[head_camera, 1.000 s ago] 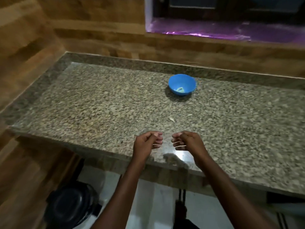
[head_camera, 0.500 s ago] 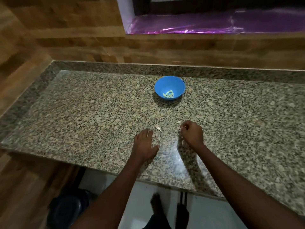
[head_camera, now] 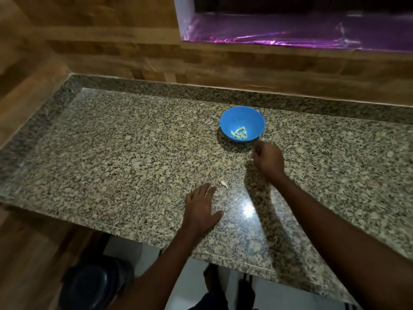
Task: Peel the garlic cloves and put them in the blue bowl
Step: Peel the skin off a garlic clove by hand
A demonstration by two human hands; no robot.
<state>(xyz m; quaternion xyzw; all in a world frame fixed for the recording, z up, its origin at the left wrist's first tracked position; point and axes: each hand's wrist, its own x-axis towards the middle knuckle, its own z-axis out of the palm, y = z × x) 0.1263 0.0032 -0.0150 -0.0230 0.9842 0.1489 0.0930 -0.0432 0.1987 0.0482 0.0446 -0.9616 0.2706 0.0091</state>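
Sitting toward the back of the granite counter point(head_camera: 116, 139), one blue bowl point(head_camera: 242, 123) holds a small cluster of pale peeled cloves point(head_camera: 239, 136); roughly five can be made out, the exact count is not clear. One more pale piece point(head_camera: 223, 183), clove or peel, lies loose on the counter, well in front of the bowl and just beyond the left fingertips. Two hands are in view. The left hand point(head_camera: 202, 208) lies flat, palm down, fingers straight and together, thumb spread, holding nothing. The right hand point(head_camera: 268, 161) hovers just in front of the bowl's near rim, fingers curled with the tips pinched together; whether anything is held between them cannot be told. Below the counter edge a dark round container point(head_camera: 93, 285) stands on the floor.
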